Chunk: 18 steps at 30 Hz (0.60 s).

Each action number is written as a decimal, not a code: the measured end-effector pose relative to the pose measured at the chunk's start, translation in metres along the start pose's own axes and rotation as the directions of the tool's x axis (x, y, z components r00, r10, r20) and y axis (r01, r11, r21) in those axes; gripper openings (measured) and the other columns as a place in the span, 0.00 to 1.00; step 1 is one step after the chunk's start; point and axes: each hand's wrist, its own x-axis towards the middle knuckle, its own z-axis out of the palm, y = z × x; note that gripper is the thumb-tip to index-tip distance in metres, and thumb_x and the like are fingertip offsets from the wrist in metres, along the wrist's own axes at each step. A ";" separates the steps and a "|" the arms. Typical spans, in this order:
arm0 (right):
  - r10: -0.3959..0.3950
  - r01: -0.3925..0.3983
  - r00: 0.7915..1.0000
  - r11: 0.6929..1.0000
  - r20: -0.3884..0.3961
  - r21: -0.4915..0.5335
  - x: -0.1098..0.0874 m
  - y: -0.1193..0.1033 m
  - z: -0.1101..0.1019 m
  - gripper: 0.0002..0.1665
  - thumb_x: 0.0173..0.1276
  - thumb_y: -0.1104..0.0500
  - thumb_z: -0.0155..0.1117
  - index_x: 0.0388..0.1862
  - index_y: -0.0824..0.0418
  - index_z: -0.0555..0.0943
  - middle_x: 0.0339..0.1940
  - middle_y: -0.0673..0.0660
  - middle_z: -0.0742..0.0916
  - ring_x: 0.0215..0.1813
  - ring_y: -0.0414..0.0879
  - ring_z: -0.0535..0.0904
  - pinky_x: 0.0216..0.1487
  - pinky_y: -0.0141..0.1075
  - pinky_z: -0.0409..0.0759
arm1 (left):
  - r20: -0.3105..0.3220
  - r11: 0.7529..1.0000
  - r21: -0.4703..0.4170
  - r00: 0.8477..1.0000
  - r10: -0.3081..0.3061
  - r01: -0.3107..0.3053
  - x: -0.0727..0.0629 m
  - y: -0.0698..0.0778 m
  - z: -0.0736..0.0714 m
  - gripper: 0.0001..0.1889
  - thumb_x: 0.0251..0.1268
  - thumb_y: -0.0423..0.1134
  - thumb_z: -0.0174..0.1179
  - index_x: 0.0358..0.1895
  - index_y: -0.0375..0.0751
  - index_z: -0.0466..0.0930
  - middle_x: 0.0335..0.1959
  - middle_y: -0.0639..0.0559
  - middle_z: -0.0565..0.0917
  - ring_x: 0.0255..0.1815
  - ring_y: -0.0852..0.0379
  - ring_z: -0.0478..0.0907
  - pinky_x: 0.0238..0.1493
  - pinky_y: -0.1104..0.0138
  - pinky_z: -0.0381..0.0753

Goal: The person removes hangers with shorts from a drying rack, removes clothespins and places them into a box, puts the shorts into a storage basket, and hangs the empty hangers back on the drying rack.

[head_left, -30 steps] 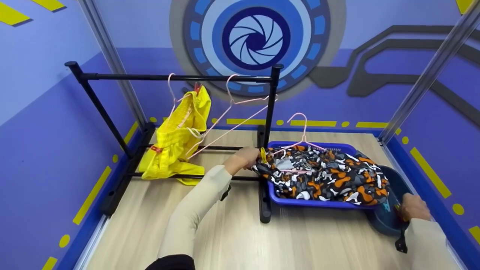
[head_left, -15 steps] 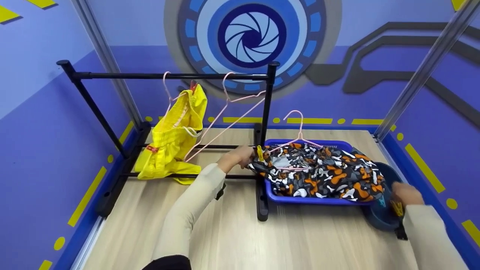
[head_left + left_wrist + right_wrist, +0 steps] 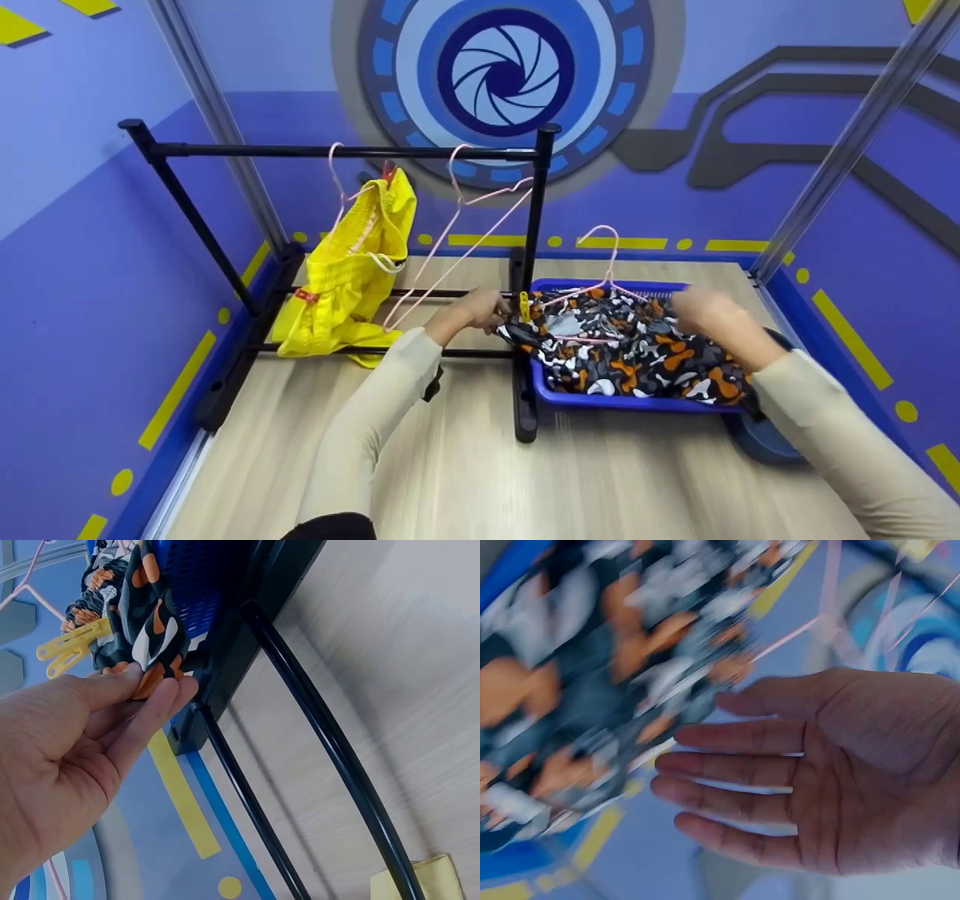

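Camouflage-print pants (image 3: 660, 360) in black, grey, white and orange lie over a blue basket (image 3: 622, 403). A pink hanger (image 3: 609, 262) sits in their gathered waist, its hook standing up. My left hand (image 3: 480, 309) pinches the left end of the fabric between thumb and fingertips. Just beside those fingers, a yellow clothespin (image 3: 73, 647) grips the cloth. My right hand (image 3: 701, 307) is over the right side of the pants; in the right wrist view its palm shows, fingers straight with nothing in them.
A black rack (image 3: 345, 152) stands at left with yellow shorts (image 3: 345, 277) clipped on one hanger and a second pink hanger (image 3: 459, 202) bare. A dark teal basin (image 3: 765, 442) sits right of the basket, partly behind the right forearm. Walls enclose the back and sides.
My right hand has left the basin and moved left and away from me, over the pants' right side. My left hand keeps its hold; the hanger's hook has shifted slightly right.
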 end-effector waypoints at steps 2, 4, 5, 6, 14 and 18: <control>-0.087 0.085 0.994 0.996 -0.067 -0.025 0.009 -0.023 -0.004 0.12 0.68 0.61 0.62 0.24 0.63 0.77 0.22 0.53 0.78 0.26 0.46 0.72 0.29 0.38 0.75 | -0.018 1.000 -0.020 1.000 0.005 -0.005 -0.002 -0.001 0.000 0.11 0.71 0.28 0.59 0.50 0.34 0.88 0.40 0.38 0.91 0.39 0.43 0.91 0.40 0.71 0.86; -0.165 0.166 0.973 0.986 -0.160 -0.006 0.020 -0.042 -0.001 0.15 0.68 0.57 0.65 0.22 0.60 0.78 0.20 0.52 0.79 0.24 0.45 0.72 0.27 0.38 0.76 | -0.036 0.999 -0.035 0.999 0.007 -0.008 -0.003 -0.002 0.001 0.12 0.71 0.28 0.59 0.52 0.34 0.88 0.42 0.38 0.91 0.38 0.43 0.91 0.40 0.71 0.86; -0.202 0.211 0.956 0.977 -0.215 0.021 0.026 -0.050 0.002 0.15 0.68 0.58 0.65 0.21 0.59 0.78 0.19 0.52 0.79 0.23 0.45 0.73 0.26 0.39 0.77 | -0.045 0.999 -0.042 0.999 0.007 -0.009 -0.003 -0.002 0.002 0.12 0.71 0.28 0.60 0.53 0.34 0.87 0.42 0.38 0.91 0.38 0.43 0.91 0.40 0.70 0.86; -0.250 0.271 0.929 0.962 -0.271 0.040 0.033 -0.057 0.007 0.13 0.67 0.59 0.66 0.22 0.60 0.80 0.20 0.53 0.81 0.23 0.45 0.75 0.26 0.40 0.79 | -0.051 0.999 -0.046 0.999 0.006 -0.008 -0.003 -0.002 0.002 0.13 0.71 0.28 0.60 0.54 0.34 0.87 0.43 0.39 0.91 0.38 0.43 0.91 0.41 0.69 0.87; -0.447 0.568 0.672 0.823 -0.590 0.023 0.077 -0.108 0.055 0.25 0.66 0.64 0.71 0.60 0.73 0.80 0.54 0.69 0.86 0.56 0.63 0.84 0.59 0.53 0.82 | -0.092 1.000 -0.008 0.996 0.021 -0.022 -0.002 -0.003 0.007 0.12 0.70 0.30 0.63 0.53 0.37 0.88 0.39 0.42 0.92 0.37 0.46 0.90 0.46 0.64 0.87; -0.411 0.559 0.643 0.829 -0.647 0.028 0.091 -0.122 0.068 0.35 0.68 0.60 0.71 0.69 0.73 0.72 0.63 0.72 0.83 0.63 0.66 0.80 0.65 0.55 0.79 | -0.119 0.998 0.042 0.992 0.050 -0.045 0.001 -0.005 0.008 0.09 0.70 0.30 0.63 0.47 0.39 0.90 0.37 0.44 0.92 0.32 0.51 0.88 0.39 0.69 0.85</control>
